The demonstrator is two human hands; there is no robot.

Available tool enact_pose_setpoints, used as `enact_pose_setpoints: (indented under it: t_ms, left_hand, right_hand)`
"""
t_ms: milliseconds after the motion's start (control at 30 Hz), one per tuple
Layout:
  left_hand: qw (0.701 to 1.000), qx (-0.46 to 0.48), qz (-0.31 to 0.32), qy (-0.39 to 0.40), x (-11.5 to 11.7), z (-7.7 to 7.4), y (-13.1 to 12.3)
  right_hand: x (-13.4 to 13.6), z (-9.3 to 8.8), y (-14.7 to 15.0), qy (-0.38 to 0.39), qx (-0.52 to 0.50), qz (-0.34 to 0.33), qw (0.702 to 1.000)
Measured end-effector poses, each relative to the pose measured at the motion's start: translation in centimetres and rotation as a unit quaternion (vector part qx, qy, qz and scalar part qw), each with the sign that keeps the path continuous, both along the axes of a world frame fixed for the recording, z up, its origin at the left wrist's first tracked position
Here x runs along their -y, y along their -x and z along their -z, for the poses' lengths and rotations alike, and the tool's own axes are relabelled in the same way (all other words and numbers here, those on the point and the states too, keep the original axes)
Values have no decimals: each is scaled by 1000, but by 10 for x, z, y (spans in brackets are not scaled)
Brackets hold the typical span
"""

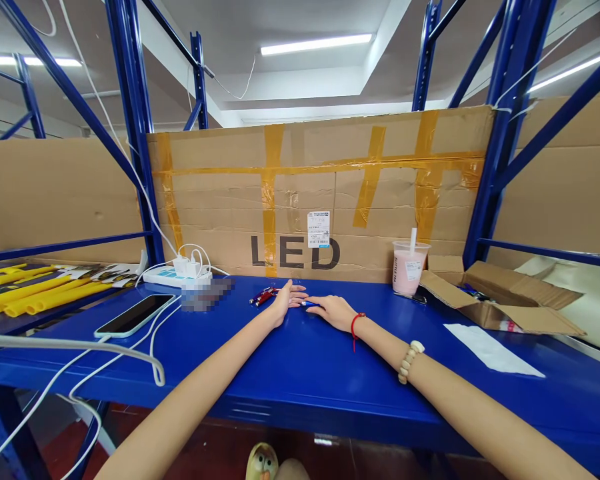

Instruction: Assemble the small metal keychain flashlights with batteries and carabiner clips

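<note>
Both my arms stretch far out over a blue metal shelf top (300,373). My left hand (289,297) lies flat with its fingers stretched out, just right of a few red and dark pens (263,295). My right hand (331,309) rests palm down, its fingers closed over the end of a blue pen (311,304) that pokes out between the two hands. A red string and a bead bracelet are on my right wrist.
A taped cardboard sheet marked LED (320,200) walls the back. A pink drink cup with a straw (409,268) and an open carton (500,300) stand right, with a white paper strip (493,349). A phone (134,315), power strip (177,273), cables and yellow tubes (40,292) lie left.
</note>
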State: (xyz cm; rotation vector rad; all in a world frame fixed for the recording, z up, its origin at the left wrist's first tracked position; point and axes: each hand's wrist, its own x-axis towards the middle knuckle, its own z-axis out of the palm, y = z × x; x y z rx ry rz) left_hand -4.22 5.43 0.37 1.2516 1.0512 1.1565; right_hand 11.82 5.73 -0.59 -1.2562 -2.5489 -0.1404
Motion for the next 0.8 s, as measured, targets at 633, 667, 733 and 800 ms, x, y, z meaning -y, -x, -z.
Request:
enact_pose_setpoints:
  t_ms: [633,667,733,800]
  left_hand:
    - [1000,-28,10,-8,-7,6,2]
    - [999,-29,10,-8,-8,6,1]
    - [999,-31,7,-6,-8,6,1]
    - [999,-31,5,-2,-7,5,1]
  right_hand:
    - [3,-1,1,12,-3,-9,1000]
    - [3,-1,1,13,-1,-11,1000]
    - [2,-1,1,16,0,-15,1000]
    - [1,-1,1,17,0,-11,1000]
